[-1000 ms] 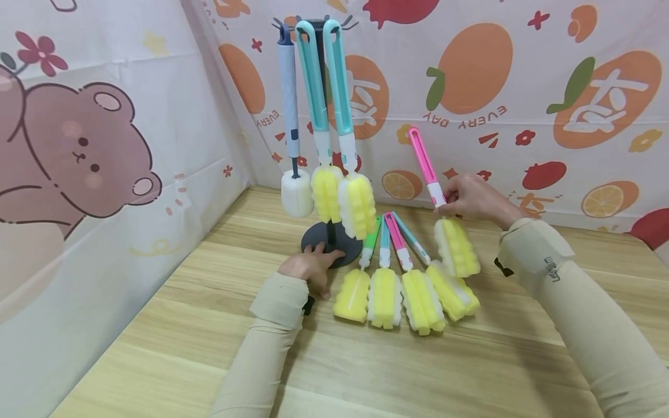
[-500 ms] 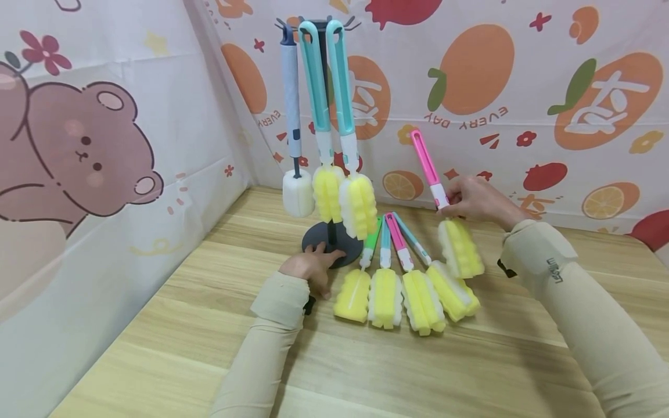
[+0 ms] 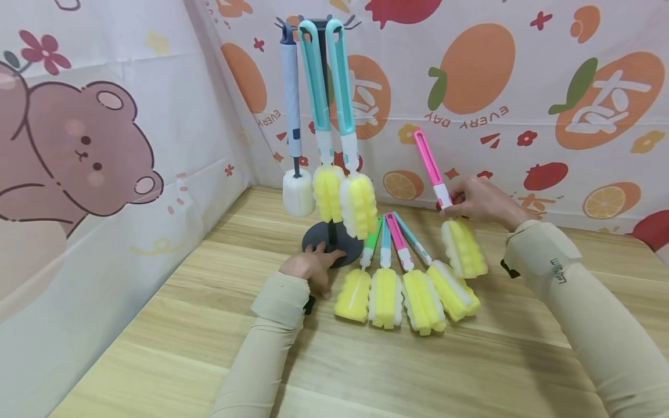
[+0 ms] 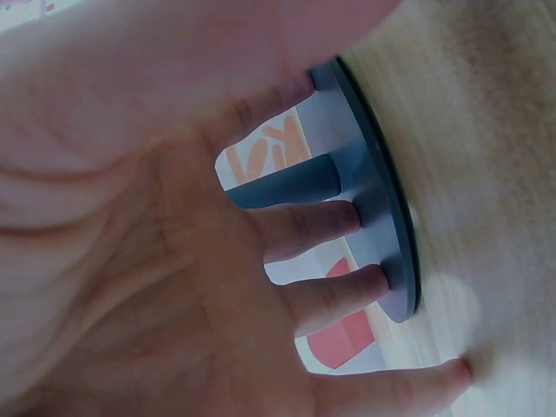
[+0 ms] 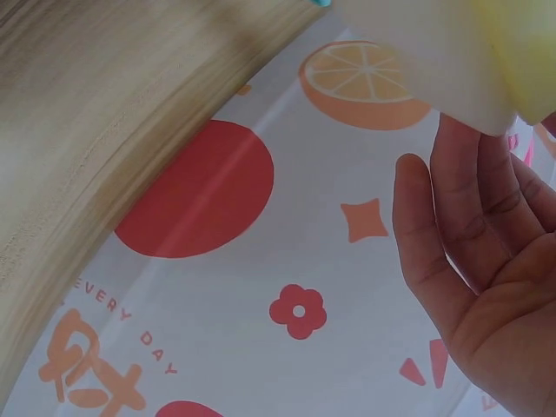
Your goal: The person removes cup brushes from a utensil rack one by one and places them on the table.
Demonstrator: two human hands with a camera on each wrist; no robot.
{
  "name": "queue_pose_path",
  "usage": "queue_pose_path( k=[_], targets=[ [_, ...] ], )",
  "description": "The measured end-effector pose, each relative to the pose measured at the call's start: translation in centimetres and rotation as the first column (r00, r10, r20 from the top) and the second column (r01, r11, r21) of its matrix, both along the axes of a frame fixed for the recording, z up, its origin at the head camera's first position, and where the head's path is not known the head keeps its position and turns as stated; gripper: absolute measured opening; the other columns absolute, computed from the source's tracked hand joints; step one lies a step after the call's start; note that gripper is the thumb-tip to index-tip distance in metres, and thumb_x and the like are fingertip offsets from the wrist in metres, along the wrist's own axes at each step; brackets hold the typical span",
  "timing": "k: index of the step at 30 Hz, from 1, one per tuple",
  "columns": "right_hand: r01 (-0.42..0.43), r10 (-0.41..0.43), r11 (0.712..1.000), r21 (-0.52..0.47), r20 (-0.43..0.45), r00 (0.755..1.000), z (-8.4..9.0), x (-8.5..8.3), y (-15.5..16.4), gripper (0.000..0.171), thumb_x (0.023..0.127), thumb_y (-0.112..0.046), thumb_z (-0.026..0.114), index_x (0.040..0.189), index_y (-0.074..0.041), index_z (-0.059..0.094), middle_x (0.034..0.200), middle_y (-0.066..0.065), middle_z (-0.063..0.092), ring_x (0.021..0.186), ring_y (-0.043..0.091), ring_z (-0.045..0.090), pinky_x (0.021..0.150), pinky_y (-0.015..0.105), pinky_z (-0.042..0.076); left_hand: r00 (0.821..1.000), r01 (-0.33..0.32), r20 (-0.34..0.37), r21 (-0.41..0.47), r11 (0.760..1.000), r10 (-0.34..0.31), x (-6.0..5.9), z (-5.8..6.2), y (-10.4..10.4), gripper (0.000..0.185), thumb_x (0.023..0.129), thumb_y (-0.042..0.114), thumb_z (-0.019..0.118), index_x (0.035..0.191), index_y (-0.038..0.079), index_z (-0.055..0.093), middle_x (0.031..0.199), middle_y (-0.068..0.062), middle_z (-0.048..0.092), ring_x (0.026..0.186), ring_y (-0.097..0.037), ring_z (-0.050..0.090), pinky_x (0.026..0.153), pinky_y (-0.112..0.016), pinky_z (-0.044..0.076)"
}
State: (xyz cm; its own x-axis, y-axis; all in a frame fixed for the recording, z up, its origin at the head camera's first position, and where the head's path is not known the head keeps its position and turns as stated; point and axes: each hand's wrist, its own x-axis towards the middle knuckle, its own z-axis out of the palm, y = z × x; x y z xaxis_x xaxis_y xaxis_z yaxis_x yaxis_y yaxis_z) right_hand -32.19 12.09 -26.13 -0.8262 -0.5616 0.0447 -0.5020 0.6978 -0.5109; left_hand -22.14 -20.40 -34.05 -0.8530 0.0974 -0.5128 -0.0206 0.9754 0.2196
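**Pink brush up in the air, other hand on the stand**

On the far left of the frame there is a curtain with a brown bear (image 3: 78, 157) on it. It hangs beside a wooden table (image 3: 172, 348).

Near the top middle stands a dark stand (image 3: 331, 241) with a round foot. Three brushes hang from its hooks. One is a grey brush (image 3: 292, 125) with a white sponge. Next to it are two teal brushes (image 3: 330, 104) with yellow sponges.

The left hand (image 3: 309, 266) rests flat on the round foot of the stand, in the lower middle of the frame. Its fingers (image 4: 317, 226) are straight and spread apart. They press on the foot and do not curl round it.

Just to the right of that hand, four brushes (image 3: 402, 278) lie side by side on the table. Their yellow sponges point at the person. Their handles are green, teal, pink and teal.

Further right, the right hand (image 3: 478, 200) holds the pink brush (image 3: 441, 200) up above the table. The fingers pinch the handle at its white part, just above the sponge. The pink handle tips up and to the left. The yellow sponge hangs down, near the last brush in the row.

Behind it all, along the top and right, hangs a cloth with oranges (image 3: 475, 67) on it.
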Motion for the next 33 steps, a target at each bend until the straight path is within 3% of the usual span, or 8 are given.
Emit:
queue_pose_path(
  k=[23,33],
  targets=[
    [0.027,-0.029,0.998,0.056,0.023,0.999,-0.5,-0.3,1.0,0.022,0.088,-0.01,0.079,0.098,0.008,0.073,0.074,0.006,0.067,0.069,0.021,0.058,0.065,0.032,0.049,1.0,-0.003,0.01,0.007,1.0,0.003,0.1,0.0,0.0,0.098,0.083,0.016,0.086,0.162,0.03,0.029,0.168,-0.018,0.007,0.152,-0.044,0.003,0.109,-0.064,0.031],
    [0.001,0.002,0.988,0.157,-0.019,1.0,-1.3,-0.8,1.6,0.024,0.086,-0.014,0.082,0.094,0.007,0.073,0.076,0.004,0.065,0.071,0.022,0.055,0.067,0.036,0.047,1.0,-0.022,0.005,0.015,1.0,0.022,0.3,0.2,0.0,0.097,0.083,0.015,0.086,0.161,0.031,0.03,0.168,-0.017,0.007,0.152,-0.043,0.003,0.11,-0.064,0.03]
  ],
)
